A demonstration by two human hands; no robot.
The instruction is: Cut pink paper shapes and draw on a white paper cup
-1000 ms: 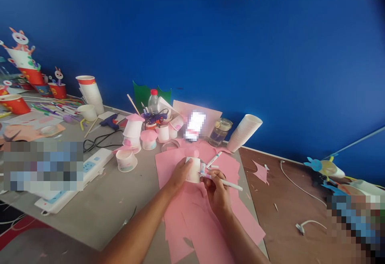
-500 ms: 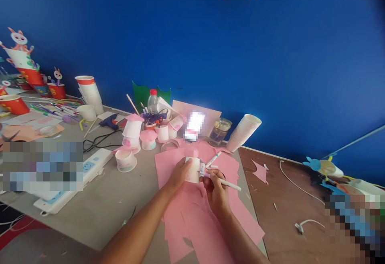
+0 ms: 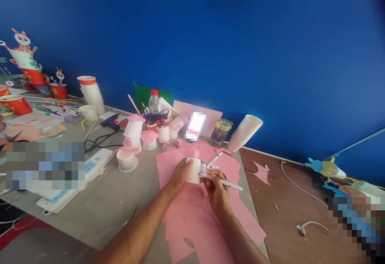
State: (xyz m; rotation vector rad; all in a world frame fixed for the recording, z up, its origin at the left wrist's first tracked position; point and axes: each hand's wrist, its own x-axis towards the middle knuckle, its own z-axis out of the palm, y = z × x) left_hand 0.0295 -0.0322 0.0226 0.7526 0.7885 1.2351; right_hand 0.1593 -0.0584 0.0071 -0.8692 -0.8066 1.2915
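Observation:
My left hand (image 3: 181,172) is wrapped around the near left side of a white paper cup (image 3: 195,170), held above the pink paper sheets (image 3: 186,210). In my right hand (image 3: 217,186) is a white marker pen (image 3: 231,184), gripped like a pencil with its tip end close against the cup's right side; whether it touches I cannot tell. Just behind the fingertips lie another marker (image 3: 214,159) and a small white piece. A pink paper cone (image 3: 192,152) sits right behind the cup.
Paper cups with pink tops (image 3: 149,139) stand to the left, near a power strip (image 3: 93,164) and a blue glue gun (image 3: 111,121). A lit phone (image 3: 195,125), a glass jar (image 3: 221,132) and a leaning cup stack (image 3: 245,132) stand behind. A white cable (image 3: 300,184) crosses the brown table.
The whole view has shifted slightly. Both hands keep their holds on the cup and the marker, with only a slight shift of the pen. Part of another person's hand shows at the far left edge.

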